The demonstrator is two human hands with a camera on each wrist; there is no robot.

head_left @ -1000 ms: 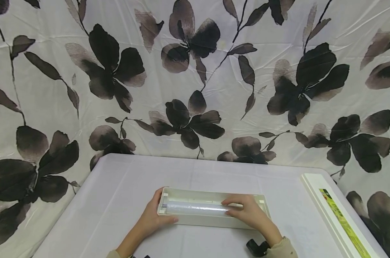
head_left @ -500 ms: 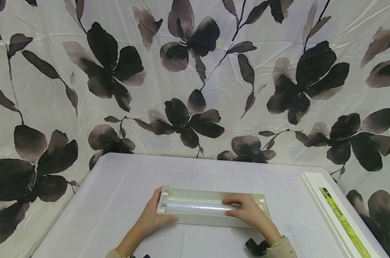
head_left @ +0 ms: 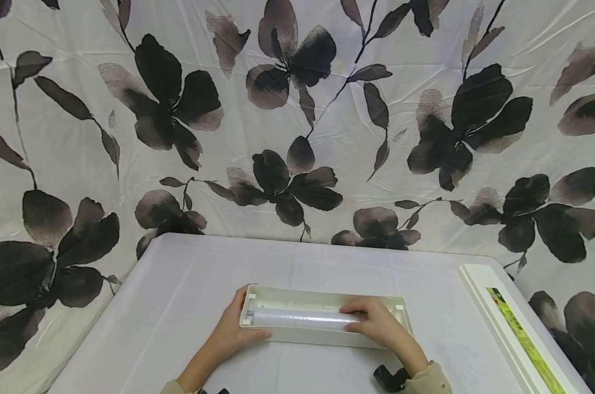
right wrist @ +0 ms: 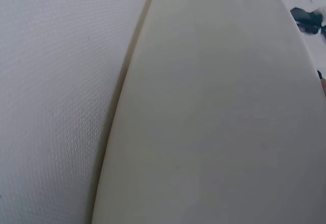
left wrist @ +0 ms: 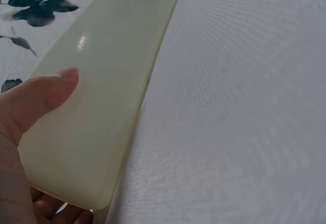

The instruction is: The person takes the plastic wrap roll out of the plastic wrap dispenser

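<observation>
An open, off-white long box (head_left: pixel 322 337) lies on the table, with a roll of plastic wrap (head_left: pixel 302 318) inside it. My left hand (head_left: pixel 233 325) grips the box's left end; in the left wrist view the thumb (left wrist: pixel 56 90) lies along the front wall and the other fingers curl behind the end. My right hand (head_left: pixel 376 323) reaches in from the right and pinches the roll toward its right end, which the hand hides. Only the box's smooth front wall (right wrist: pixel 204 107) fills the right wrist view, with barely a sliver of hand at its edge.
A long white cover-like piece (head_left: pixel 479 295) with a yellow label (head_left: pixel 524 339) lies along the table's right side. Beside the right sleeve sits a black device (head_left: pixel 390 378). White cloth covers the table (head_left: pixel 278 262), and a floral curtain (head_left: pixel 356 126) hangs behind its far edge.
</observation>
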